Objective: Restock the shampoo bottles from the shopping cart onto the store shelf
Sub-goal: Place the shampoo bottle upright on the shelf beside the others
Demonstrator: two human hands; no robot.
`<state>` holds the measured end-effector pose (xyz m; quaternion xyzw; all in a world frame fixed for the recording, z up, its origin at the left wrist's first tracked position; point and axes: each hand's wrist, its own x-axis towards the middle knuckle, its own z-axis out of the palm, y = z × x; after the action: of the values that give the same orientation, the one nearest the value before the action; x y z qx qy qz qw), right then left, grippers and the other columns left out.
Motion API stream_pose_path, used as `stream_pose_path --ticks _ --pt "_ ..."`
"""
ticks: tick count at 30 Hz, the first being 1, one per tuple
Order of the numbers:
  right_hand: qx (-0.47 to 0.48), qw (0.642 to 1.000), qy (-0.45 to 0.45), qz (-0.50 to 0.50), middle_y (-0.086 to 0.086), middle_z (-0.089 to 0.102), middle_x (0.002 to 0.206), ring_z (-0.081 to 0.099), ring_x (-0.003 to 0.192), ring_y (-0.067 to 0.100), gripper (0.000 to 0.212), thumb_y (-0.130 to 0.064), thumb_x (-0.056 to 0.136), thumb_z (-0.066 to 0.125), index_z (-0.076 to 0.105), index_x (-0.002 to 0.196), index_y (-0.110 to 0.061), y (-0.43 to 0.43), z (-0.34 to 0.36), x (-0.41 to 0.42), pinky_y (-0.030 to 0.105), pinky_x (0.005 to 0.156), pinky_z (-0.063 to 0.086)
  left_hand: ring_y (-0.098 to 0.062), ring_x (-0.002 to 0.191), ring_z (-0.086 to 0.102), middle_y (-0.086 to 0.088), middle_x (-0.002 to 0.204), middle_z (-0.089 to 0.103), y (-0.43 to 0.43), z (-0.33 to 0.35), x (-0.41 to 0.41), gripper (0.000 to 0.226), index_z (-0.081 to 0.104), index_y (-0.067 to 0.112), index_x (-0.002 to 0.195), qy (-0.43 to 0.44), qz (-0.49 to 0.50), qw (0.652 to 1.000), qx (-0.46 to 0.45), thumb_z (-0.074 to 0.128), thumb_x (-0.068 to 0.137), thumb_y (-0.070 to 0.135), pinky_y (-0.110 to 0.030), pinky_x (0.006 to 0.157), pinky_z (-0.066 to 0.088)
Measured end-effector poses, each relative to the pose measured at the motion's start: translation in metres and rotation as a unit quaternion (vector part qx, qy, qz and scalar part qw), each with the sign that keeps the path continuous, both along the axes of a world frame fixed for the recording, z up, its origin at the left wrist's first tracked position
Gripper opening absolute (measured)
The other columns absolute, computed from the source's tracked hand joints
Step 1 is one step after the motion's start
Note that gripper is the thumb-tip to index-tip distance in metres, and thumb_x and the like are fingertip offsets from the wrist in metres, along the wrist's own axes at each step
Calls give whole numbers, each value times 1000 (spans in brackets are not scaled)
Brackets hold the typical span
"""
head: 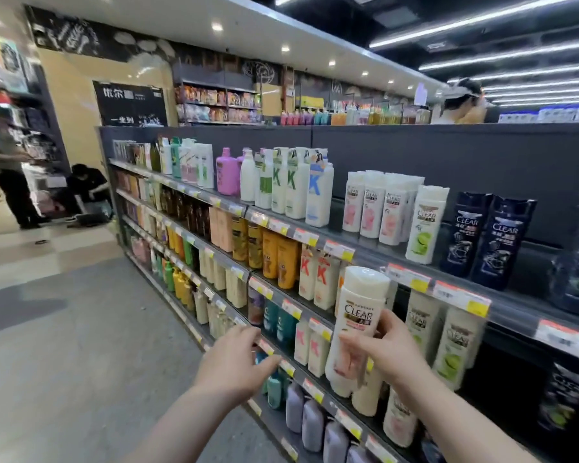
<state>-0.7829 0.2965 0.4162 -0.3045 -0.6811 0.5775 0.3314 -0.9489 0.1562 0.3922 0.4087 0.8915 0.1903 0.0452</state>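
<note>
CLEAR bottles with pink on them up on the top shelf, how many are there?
3 in the front row: left bottle, middle bottle, right bottle, side by side, just left of the lime-green bottle. More white caps show behind them, so some may be hidden.

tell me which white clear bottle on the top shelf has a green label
The rightmost white CLEAR bottle, beside the dark CLEAR bottles. Its label is green; the white ones left of it have pink labels.
</note>
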Motion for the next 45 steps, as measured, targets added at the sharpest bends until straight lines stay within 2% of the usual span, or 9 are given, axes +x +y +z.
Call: stream_pose_path --ticks 4,9,15,23,26,32,36,40,45 --pt "0 1000 -11 -12 0 68 94 63 83 10 35 0 73 75 57 93 -22 37 5 -37 17 61 50 -14 127 41 7 139 41 50 -3 -41 68 36 25 140 -5 -19 1000 -9 50 84 61 -32 103 40" --pt "18 998 -29 -50 -6 67 100 63 93 9 44 -4 72 76 55 104 -25 83 8 -69 26 76 50 -15 128 41 5 141 40 122 -3 -85 66 37 24 139 -3 -78 997 -9 48 85 61 -34 103 39" --pt "47 987 -19 -150 -4 68 97 63 88 5 43 1 72 76 56 105 -18 136 15 -115 16 66 46 -17 130 39 3 141 40 212 5 -148 66 38 23 139 22 -190 981 16 49 85 60 -37 106 37" --pt "109 945 -10 -307 -11 67 89 62 85 6 36 -4 73 75 56 86 -32 195 50 -181 22 69 47 -19 133 35 0 145 38 325 38 -221 70 34 21 142 78 -297 951 33 51 85 58 -38 110 31" --pt "118 933 -25 -340 -15 66 92 60 88 3 36 -6 74 75 57 87 -35 216 61 -196 28 77 48 -18 127 42 2 139 43 355 41 -225 68 36 23 141 61 -329 942 34 52 85 58 -36 105 37" --pt "114 929 -53 -349 -12 66 101 60 96 8 36 -11 75 74 59 104 -26 263 68 -231 31 82 49 -16 127 41 5 146 39 388 35 -230 53 55 23 127 66 -377 923 26 51 86 56 -34 105 36" --pt "109 936 -76 -326 -18 60 98 56 95 3 40 -15 77 73 54 109 -31 284 63 -255 23 78 45 -12 122 42 8 133 51 394 32 -236 47 60 26 121 79 -383 919 40 50 86 56 -33 103 38" --pt "111 931 -107 -331 -7 61 115 55 106 10 45 -17 77 74 49 113 -26 298 56 -268 26 84 44 -8 118 42 12 127 55 396 29 -241 44 59 27 122 83 -396 912 69 51 87 53 -30 101 37" --pt "118 906 -245 -325 -9 59 118 57 109 13 56 -29 72 78 46 118 -29 301 40 -264 35 94 48 -9 124 39 12 130 54 398 26 -245 45 58 28 124 89 -403 907 79 51 88 52 -32 106 35"
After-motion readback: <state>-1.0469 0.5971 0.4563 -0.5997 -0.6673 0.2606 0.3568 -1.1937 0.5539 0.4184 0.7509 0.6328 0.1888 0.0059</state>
